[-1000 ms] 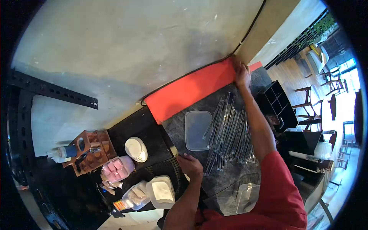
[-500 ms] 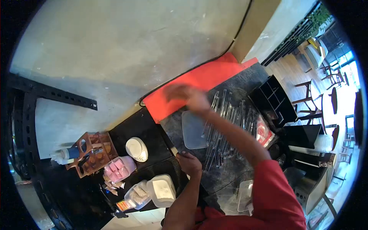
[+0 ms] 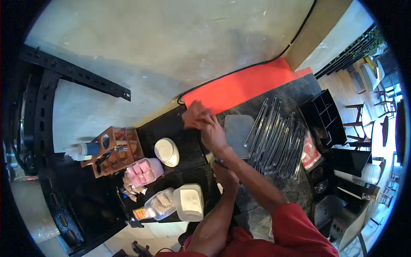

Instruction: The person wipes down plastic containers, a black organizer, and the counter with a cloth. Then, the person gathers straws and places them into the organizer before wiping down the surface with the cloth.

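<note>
My right hand [image 3: 212, 132] is closed on a crumpled reddish-brown thing [image 3: 196, 115], too blurred to name, at the left end of the red strip [image 3: 244, 88] along the wall. My left hand [image 3: 225, 176] is curled at the edge of the dark counter, below my right forearm; its fingertips are partly hidden, and what they grip cannot be made out. Just right of my right hand lies a clear rectangular lid or container [image 3: 238, 130]. Many thin, clear-wrapped items [image 3: 276, 143] are spread on the grey stone counter [image 3: 295, 92] beside it.
On the left black surface are a white round device [image 3: 166, 151], a tub of pink pieces [image 3: 140, 172], a tub of white powder [image 3: 190, 203], a clear tub [image 3: 162, 202] and a brown wooden rack [image 3: 116, 150]. A black divided organizer [image 3: 324, 115] stands at the right.
My right hand has moved from the right end of the red strip, leftward along it, to its left end. My left hand stays near the counter edge. The camera view has shifted slightly.
</note>
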The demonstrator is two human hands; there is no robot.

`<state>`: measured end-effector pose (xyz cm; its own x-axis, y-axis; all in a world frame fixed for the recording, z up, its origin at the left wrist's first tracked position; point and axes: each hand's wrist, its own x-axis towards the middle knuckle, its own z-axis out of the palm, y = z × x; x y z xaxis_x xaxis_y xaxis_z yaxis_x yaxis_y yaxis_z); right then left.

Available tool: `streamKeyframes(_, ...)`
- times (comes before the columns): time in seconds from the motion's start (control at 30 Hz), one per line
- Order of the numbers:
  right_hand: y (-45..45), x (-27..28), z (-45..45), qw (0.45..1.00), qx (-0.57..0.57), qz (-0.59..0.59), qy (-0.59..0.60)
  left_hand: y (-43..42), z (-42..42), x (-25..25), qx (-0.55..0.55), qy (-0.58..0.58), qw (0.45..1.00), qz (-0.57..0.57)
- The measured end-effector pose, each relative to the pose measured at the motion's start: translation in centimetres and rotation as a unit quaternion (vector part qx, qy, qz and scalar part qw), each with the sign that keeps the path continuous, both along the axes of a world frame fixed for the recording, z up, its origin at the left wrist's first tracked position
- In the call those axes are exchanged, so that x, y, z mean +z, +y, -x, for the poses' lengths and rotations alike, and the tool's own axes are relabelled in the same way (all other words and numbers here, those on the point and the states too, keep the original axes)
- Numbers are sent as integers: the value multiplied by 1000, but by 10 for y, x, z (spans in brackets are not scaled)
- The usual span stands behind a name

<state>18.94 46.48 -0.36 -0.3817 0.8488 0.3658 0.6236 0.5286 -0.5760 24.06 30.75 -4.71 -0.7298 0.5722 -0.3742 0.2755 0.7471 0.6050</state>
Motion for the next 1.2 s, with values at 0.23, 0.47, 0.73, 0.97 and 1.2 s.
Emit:
streamKeyframes(0.23,55,2,-16,993,-71,-59,75,1,-4,-11,6,103,995,-20)
streamKeyframes(0.47,-39,-17,2,1000,-1,-5,-5,-23,-2,-72,-145,219,963,-59)
streamKeyframes(0.73,-181,77,-120,759,-140,326,546,-43,-17,-41,58,-30,955,-290)
streamKeyframes(0.97,-367,79,-242,659,-268,363,601,3,17,35,-221,207,925,-231)
streamKeyframes(1.2,-452,93,-216,497,-179,410,743,-4,51,60,-386,134,913,-3)
